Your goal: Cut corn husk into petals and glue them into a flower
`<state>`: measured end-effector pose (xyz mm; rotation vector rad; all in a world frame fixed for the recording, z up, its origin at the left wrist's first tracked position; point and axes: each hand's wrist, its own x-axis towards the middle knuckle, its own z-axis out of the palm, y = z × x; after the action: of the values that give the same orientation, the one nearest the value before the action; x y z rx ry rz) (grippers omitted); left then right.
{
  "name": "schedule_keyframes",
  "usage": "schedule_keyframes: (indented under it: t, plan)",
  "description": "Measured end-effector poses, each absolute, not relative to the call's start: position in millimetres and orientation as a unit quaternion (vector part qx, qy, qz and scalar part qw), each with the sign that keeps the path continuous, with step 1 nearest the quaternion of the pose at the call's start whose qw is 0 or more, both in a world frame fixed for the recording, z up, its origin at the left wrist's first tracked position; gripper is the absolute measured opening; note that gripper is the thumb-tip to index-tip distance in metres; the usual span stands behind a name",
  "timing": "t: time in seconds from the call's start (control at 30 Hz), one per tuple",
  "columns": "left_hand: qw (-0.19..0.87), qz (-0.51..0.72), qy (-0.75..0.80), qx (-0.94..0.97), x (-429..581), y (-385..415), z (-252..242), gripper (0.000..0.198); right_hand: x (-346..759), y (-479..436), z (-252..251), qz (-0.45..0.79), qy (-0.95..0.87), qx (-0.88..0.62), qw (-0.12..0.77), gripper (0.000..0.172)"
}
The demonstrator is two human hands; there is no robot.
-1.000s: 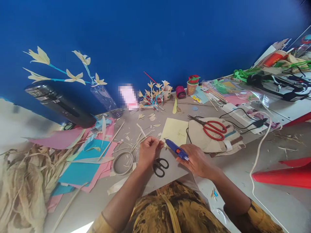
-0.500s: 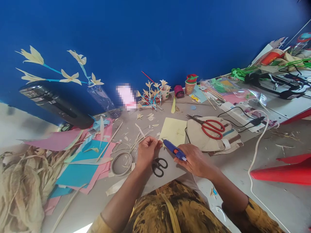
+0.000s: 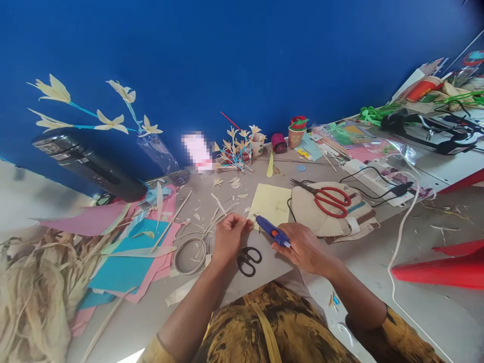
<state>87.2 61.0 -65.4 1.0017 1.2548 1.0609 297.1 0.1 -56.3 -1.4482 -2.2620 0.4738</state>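
In my right hand (image 3: 302, 244) is a blue hot glue gun (image 3: 271, 230), its nozzle pointing up and left toward my other hand. My left hand (image 3: 230, 234) is closed in a pinch; what sits between thumb and forefinger is too small to make out. The nozzle lies close to those fingertips, and I cannot tell if it touches anything there. Behind the two hands lies a pale yellow sheet (image 3: 270, 201). Black-handled scissors (image 3: 249, 261) rest on the table between my wrists, their blades hidden by my left hand.
Red-handled scissors (image 3: 333, 201) lie on a cloth bag (image 3: 321, 222). A tape roll (image 3: 191, 256) sits left of my left hand, near coloured paper (image 3: 124, 269) and dried husks (image 3: 34, 292). Pale flowers (image 3: 236, 146) stand at the back. A white cable (image 3: 393, 252) hangs at right.
The glue gun's nozzle has shifted slightly right, away from my left fingertips. My left hand keeps its pinch, and the view has moved a little.
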Motion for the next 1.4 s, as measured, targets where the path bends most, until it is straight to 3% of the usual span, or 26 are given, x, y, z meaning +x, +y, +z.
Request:
schedule_keyframes:
  t: [0.67, 0.9, 1.1, 1.4]
  plan:
    - [0.589, 0.462, 0.545, 0.378, 91.3, 57.9, -53.1, 0.024, 298.4, 3.1, -55.2, 0.153, -0.812, -0.532, 0.185, 0.034]
    - [0.595, 0.501, 0.513, 0.364, 90.4, 59.5, -47.6, 0.033, 314.7, 8.2, -49.8, 0.09, -0.772, -0.616, 0.129, 0.014]
    - [0.641, 0.52, 0.47, 0.313, 87.9, 59.7, -50.7, 0.035, 317.4, 8.2, -50.1, 0.101, -0.753, -0.641, 0.114, 0.036]
    - [0.703, 0.5, 0.426, 0.273, 80.9, 56.9, -35.1, 0.031, 317.6, 8.8, -34.7, 0.092, -0.794, -0.584, 0.14, 0.029]
